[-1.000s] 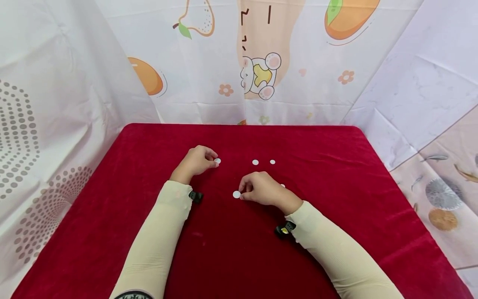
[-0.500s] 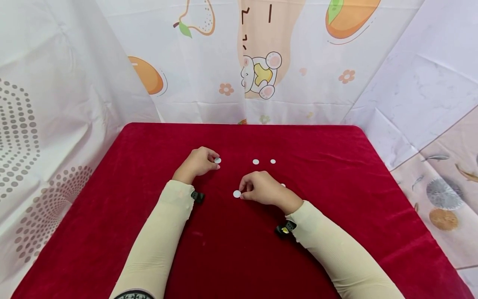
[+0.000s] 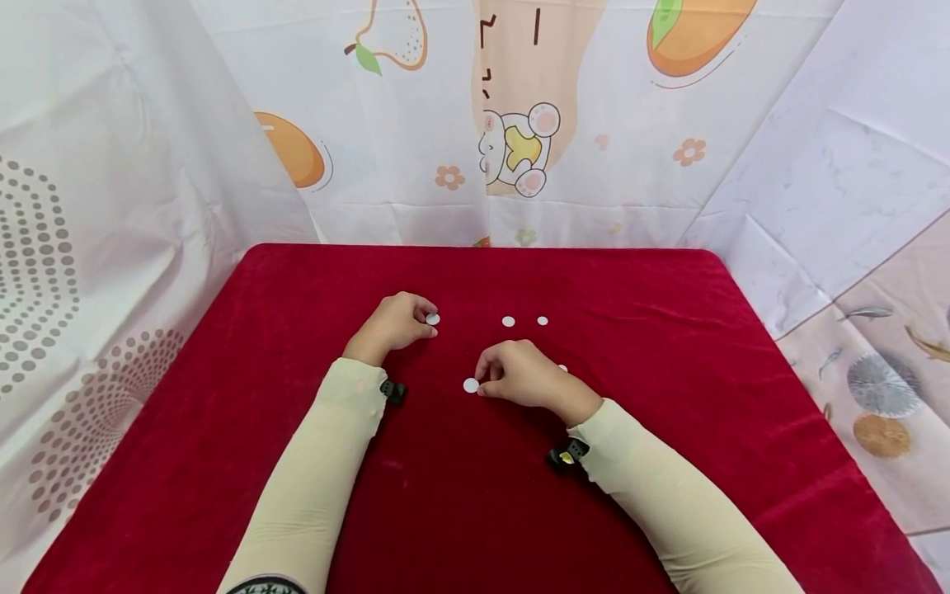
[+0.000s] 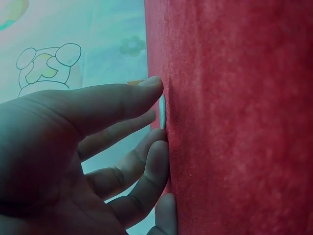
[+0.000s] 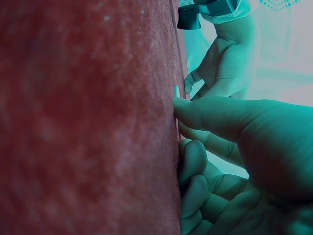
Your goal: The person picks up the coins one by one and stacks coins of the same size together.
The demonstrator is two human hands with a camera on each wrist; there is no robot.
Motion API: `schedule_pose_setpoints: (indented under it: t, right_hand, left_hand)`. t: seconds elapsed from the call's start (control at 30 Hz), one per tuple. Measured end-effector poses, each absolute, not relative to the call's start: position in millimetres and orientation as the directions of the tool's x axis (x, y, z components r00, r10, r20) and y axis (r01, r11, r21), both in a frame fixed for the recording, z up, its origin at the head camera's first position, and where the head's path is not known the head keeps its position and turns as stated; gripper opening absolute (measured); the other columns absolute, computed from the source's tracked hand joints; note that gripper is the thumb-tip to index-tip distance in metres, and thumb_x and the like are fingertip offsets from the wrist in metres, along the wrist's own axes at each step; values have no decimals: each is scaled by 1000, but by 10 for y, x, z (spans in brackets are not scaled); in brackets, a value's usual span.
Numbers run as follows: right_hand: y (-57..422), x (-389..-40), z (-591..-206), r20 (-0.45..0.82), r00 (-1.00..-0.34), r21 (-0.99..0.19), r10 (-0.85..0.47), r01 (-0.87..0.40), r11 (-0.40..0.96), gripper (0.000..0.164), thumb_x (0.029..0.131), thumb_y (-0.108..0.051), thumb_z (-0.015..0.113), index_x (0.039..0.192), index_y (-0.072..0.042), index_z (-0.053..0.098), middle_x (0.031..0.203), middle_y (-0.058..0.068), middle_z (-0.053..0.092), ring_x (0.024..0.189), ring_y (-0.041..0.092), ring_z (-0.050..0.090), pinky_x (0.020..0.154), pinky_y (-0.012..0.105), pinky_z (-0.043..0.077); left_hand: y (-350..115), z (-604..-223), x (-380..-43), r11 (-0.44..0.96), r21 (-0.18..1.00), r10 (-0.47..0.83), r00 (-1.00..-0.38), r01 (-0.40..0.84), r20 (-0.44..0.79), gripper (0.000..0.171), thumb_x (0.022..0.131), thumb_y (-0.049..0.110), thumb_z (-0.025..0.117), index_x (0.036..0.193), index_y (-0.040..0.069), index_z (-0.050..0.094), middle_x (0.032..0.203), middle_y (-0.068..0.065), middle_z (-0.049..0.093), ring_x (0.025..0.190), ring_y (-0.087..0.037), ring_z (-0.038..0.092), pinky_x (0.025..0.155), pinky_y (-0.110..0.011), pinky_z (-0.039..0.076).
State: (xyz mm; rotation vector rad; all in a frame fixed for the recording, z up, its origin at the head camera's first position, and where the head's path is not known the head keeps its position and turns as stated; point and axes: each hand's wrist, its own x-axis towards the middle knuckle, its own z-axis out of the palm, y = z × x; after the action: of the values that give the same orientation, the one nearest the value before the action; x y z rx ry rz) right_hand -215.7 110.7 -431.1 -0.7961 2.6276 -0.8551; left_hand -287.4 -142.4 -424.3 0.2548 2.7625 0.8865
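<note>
My left hand (image 3: 397,320) is low over the red cloth, thumb and fingertips spread around a small white disc (image 3: 433,319). In the left wrist view that disc (image 4: 163,111) lies flat on the cloth, in the gap between thumb and fingers. Nearer and to the right, my right hand (image 3: 525,374) has its thumb and forefinger tips at the right edge of another white disc (image 3: 471,385). From the right wrist, a sliver of this disc (image 5: 176,91) shows just past the thumb tip; the other fingers are bent against the cloth.
Two more white discs, one left (image 3: 508,322) and one right (image 3: 543,321), lie farther back. A further disc (image 3: 563,369) is partly hidden behind the right hand. The red cloth (image 3: 475,503) covers the table, and printed white curtains (image 3: 416,173) surround its back and sides.
My left thumb and fingers have parted slightly around the disc, and the hand has shifted a little. The right hand and the discs have stayed in place.
</note>
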Motion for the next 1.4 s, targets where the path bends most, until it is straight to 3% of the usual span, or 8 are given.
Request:
schedule_pose_setpoints:
  t: [0.1, 0.2, 0.33, 0.43, 0.67, 0.9, 1.17, 1.4]
  right_hand:
    - [1109, -2158, -4312, -78, -814, -607, -575, -419, 675, 10, 87, -20, 84, 91, -21, 75, 68, -10, 65, 63, 9, 59, 61, 27, 50]
    - [1111, -2160, -4312, -79, -814, -607, -576, -419, 675, 10, 87, -20, 84, 91, -21, 75, 68, -10, 65, 63, 10, 59, 61, 27, 50]
    - [1112, -2164, -4316, -83, -815, -601, -573, -418, 681, 10, 87, -21, 84, 91, -22, 75, 69, -10, 66, 63, 9, 59, 61, 27, 50]
    - [1112, -2164, -4317, -83, -815, -605, -574, -417, 679, 10, 87, -21, 85, 91, -22, 75, 69, -10, 65, 64, 9, 59, 62, 27, 50]
    - [1114, -2167, -4329, -75, -815, -602, -575, -423, 677, 10, 87, -21, 85, 91, -22, 75, 69, -11, 66, 64, 9, 59, 62, 27, 50]
    - [1110, -2174, -4340, -72, -816, -592, -574, -428, 683, 12, 86, -21, 85, 90, -23, 75, 68, -11, 65, 65, 8, 59, 63, 26, 50]
    - [1110, -2184, -4347, -71, -819, -592, -569, -424, 685, 12, 86, -21, 86, 89, -23, 74, 68, -11, 65, 65, 8, 59, 63, 27, 50]
    - [1106, -2184, -4348, -68, -817, -591, -573, -429, 683, 12, 86, -21, 85, 89, -23, 74, 68, -11, 65, 65, 8, 59, 63, 27, 50]
  left_hand:
    - [-1418, -4241, -2869, 820, 560, 256, -950, 115, -179, 56, 92, 20, 78, 144, 9, 60, 110, -14, 68, 99, -27, 63, 90, -42, 54]
    - [-1409, -4234, -2860, 835, 532, 291, -935, 144, -203, 66, 94, 24, 76, 152, 6, 51, 123, -17, 66, 109, -30, 63, 98, -45, 53]
    - [-1399, -4227, -2846, 839, 517, 315, -925, 167, -212, 67, 96, 27, 73, 153, 3, 48, 143, -19, 59, 126, -33, 58, 109, -49, 48]
    - [-1402, -4229, -2838, 837, 522, 311, -927, 164, -208, 64, 96, 26, 73, 152, 4, 50, 146, -18, 57, 128, -33, 57, 110, -50, 47]
    - [-1417, -4227, -2836, 833, 533, 295, -935, 150, -197, 54, 93, 21, 76, 143, 8, 60, 118, -14, 67, 100, -28, 61, 93, -44, 53]
    - [-1424, -4211, -2846, 830, 538, 286, -940, 147, -184, 35, 91, 17, 79, 124, 9, 70, 93, -10, 65, 83, -24, 60, 75, -36, 50]
    - [-1434, -4205, -2852, 822, 553, 266, -951, 138, -159, 20, 90, 13, 79, 109, 9, 75, 91, -9, 67, 84, -23, 61, 79, -37, 51]
    - [-1447, -4207, -2851, 816, 568, 240, -957, 106, -165, 19, 89, 12, 80, 107, 7, 76, 95, -8, 71, 89, -23, 64, 84, -37, 53]
